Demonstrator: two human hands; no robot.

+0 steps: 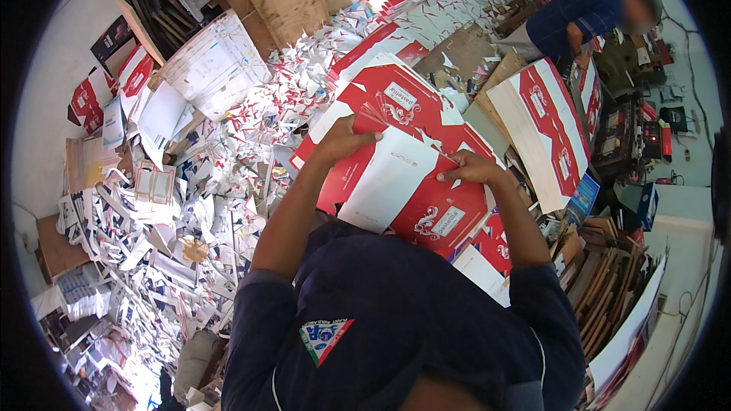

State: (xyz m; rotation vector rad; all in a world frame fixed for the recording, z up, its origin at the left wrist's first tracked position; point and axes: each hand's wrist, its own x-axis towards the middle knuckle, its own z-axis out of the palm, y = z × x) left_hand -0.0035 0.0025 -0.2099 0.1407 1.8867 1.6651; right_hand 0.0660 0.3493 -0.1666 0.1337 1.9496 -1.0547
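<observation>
A stack of red-and-white printed cardboard sheets lies in front of my body, cut in box-blank outlines with white swirl patterns. My left hand grips its far left side, thumb lying on top and fingers round the edge. On the other side, my right hand is closed on the same sheets near a torn-looking notch, thumb on the upper face. Both hands' fingertips are partly hidden by the cardboard. Just beyond them, more of the same printed sheets lie in a pile.
Paper offcuts cover the floor to my left in a deep heap. A tall stack of printed sheets stands at right. Beyond it a person in dark blue bends over a machine. Wooden boards lean at the back.
</observation>
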